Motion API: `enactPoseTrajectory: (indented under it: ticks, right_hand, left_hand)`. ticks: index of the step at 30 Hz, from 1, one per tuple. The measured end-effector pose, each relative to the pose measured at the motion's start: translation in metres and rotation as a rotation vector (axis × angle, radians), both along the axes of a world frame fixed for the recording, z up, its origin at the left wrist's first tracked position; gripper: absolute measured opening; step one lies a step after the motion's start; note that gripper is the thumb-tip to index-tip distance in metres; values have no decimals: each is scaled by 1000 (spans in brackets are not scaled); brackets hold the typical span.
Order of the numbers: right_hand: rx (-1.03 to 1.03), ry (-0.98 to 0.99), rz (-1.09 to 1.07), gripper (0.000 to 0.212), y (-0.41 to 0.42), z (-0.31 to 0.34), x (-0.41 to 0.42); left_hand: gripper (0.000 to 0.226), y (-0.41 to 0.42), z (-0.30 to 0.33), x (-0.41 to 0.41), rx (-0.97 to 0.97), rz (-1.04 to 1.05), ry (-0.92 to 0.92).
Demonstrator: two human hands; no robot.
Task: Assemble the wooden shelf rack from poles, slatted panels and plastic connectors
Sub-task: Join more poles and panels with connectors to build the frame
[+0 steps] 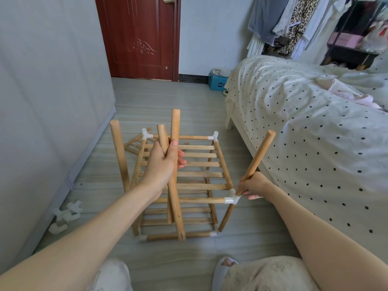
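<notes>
With the right hand (pixel 252 186) gripping a rigid, light pole (pixel 259 155) low at the rack's (pixel 195 185) 4 o'clock connector (pixel 232 197), the left hand (pixel 162 161) clasps two spare poles (pixel 174 131) mid-length at center.

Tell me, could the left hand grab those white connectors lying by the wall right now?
Probably not yet. The left hand already grips two poles, so its fingers are taken. The connectors lie on open floor with nothing blocking them; it would have to put the poles down first.
</notes>
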State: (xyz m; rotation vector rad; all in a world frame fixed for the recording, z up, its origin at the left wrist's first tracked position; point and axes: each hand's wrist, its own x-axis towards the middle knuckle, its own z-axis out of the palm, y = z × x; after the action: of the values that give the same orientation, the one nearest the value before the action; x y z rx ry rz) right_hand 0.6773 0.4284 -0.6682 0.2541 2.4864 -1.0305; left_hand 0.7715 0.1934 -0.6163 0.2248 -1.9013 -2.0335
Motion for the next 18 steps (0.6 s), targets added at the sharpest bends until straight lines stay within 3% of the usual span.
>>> enactPoseTrajectory:
  ticks: [7,14,18]
  right_hand:
    - [-17,271,-30,10,3,-6,1]
    - [144,302,102,18,1,-4,-4]
    - [126,346,163,10,7,-10,-1]
  left_hand:
    - [10,-3,1,3,-30,-16,6]
    - [9,-3,-2,-3,-3,-15,4]
    - [10,1,-6,-8,22,-29,2]
